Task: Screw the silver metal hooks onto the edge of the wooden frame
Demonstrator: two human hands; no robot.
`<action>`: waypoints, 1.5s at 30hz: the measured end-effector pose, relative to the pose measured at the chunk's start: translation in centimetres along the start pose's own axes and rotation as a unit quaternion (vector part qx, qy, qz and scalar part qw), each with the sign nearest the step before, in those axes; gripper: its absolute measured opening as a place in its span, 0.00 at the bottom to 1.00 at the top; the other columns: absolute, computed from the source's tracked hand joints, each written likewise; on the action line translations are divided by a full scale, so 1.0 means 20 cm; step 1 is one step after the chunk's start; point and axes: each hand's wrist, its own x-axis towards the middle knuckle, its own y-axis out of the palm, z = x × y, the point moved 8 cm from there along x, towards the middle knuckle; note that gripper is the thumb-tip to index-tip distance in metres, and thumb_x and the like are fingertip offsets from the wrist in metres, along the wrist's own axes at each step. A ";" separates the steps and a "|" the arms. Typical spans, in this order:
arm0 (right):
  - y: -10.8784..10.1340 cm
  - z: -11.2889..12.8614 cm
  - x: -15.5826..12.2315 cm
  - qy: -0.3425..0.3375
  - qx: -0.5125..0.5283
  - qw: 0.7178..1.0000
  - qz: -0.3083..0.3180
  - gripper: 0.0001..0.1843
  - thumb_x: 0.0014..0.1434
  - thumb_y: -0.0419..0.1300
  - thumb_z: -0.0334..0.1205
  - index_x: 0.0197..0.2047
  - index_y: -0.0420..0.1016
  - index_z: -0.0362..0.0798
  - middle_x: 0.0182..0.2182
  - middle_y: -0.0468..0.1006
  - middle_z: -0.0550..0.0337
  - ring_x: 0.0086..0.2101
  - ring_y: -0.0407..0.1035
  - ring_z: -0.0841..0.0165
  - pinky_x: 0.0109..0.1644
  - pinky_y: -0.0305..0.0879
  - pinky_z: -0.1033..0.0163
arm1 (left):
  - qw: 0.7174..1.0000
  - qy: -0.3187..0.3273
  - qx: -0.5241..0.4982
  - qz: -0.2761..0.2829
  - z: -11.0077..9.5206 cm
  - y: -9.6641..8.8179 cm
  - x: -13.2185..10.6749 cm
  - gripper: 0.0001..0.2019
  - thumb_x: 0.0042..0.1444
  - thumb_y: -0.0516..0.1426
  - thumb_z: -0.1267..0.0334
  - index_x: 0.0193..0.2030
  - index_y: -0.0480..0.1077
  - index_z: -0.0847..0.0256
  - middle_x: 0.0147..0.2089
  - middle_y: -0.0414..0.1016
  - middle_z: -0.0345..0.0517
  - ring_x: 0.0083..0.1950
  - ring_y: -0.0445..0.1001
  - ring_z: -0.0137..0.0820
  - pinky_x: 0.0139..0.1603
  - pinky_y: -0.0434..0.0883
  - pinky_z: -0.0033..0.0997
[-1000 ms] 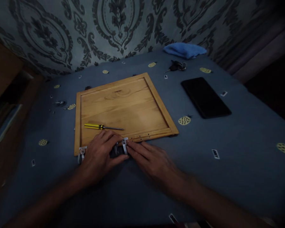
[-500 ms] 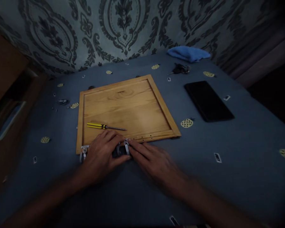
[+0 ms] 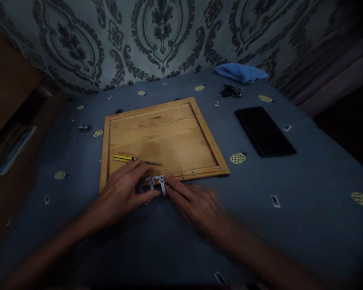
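Observation:
A silver metal hinge [image 3: 161, 184] with two arms sits at the near edge of a framed wooden panel [image 3: 157, 135]. My left hand [image 3: 122, 191] curves around the hinge's left end, thumb below and fingers above; its fingertips are partly hidden. From the other side, my right hand [image 3: 196, 201] presses its closed-together fingertips against the hinge's right arm. A screwdriver with a yellow and black handle [image 3: 124, 158] lies on the panel just beyond my left fingers. Small dark holes show along the near frame strip, right of the hinge.
A black tablet-like slab [image 3: 264, 131] lies to the right on the blue patterned cloth [image 3: 254, 237]. Behind it are a dark bunch of keys [image 3: 230, 91] and a blue towel [image 3: 241, 73]. Small metal parts [image 3: 83, 128] lie to the left, near wooden furniture [image 3: 12, 76].
My left hand has shifted slightly left and its thumb has drawn back, uncovering more of the hinge. The metal fitting at the panel's left corner is now hidden. My right hand stays almost still.

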 end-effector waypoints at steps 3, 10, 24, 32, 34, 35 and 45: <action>0.00 0.00 0.01 -0.003 -0.005 1.000 -0.007 0.26 0.62 0.57 0.24 0.62 0.73 0.45 0.61 0.77 0.50 0.41 0.79 0.63 0.44 0.80 0.55 | 0.999 -0.025 -0.034 -0.005 0.06 -0.05 0.02 0.12 0.64 0.59 0.57 0.52 0.72 0.57 0.47 0.76 0.45 0.47 0.77 0.38 0.46 0.73 0.37; 0.01 -0.01 0.00 -0.001 0.008 1.000 0.004 0.28 0.61 0.56 0.22 0.64 0.72 0.46 0.63 0.75 0.50 0.42 0.79 0.63 0.45 0.80 0.55 | 0.998 -0.009 -0.067 0.002 0.10 -0.04 0.04 0.11 0.67 0.53 0.61 0.50 0.74 0.60 0.44 0.77 0.46 0.43 0.76 0.35 0.43 0.71 0.35; 0.03 0.00 -0.01 0.016 0.018 1.000 0.009 0.28 0.63 0.55 0.24 0.65 0.70 0.46 0.63 0.75 0.46 0.44 0.79 0.61 0.47 0.80 0.53 | 0.997 0.029 0.064 0.030 -0.02 0.08 0.02 0.18 0.58 0.66 0.50 0.50 0.74 0.57 0.48 0.77 0.47 0.50 0.75 0.43 0.50 0.71 0.43; 0.02 0.00 -0.01 0.019 0.020 1.000 0.009 0.28 0.63 0.56 0.24 0.65 0.71 0.46 0.62 0.76 0.47 0.44 0.79 0.61 0.47 0.79 0.55 | 0.997 0.029 0.070 0.029 -0.04 0.10 0.02 0.16 0.61 0.64 0.51 0.48 0.74 0.59 0.47 0.77 0.48 0.48 0.74 0.42 0.49 0.71 0.43; 0.02 0.00 -0.01 0.019 0.017 1.000 0.006 0.28 0.63 0.55 0.24 0.65 0.71 0.46 0.62 0.76 0.47 0.45 0.79 0.61 0.47 0.79 0.55 | 0.997 0.030 0.065 0.025 -0.04 0.10 0.02 0.15 0.61 0.64 0.52 0.48 0.74 0.59 0.47 0.76 0.47 0.48 0.74 0.42 0.49 0.71 0.43; 0.02 0.00 -0.01 0.016 0.016 1.000 0.004 0.28 0.63 0.55 0.24 0.65 0.71 0.46 0.62 0.75 0.47 0.45 0.79 0.61 0.47 0.79 0.54 | 0.997 0.032 0.062 0.025 -0.04 0.10 0.02 0.14 0.61 0.64 0.53 0.48 0.74 0.58 0.47 0.77 0.47 0.48 0.74 0.42 0.49 0.71 0.42; 0.00 0.01 0.01 0.012 0.003 1.000 0.015 0.27 0.63 0.54 0.23 0.63 0.73 0.45 0.62 0.76 0.47 0.43 0.80 0.61 0.45 0.80 0.54 | 0.997 0.026 0.060 0.031 -0.04 0.11 0.02 0.15 0.60 0.65 0.53 0.47 0.73 0.59 0.46 0.76 0.47 0.48 0.74 0.42 0.48 0.71 0.43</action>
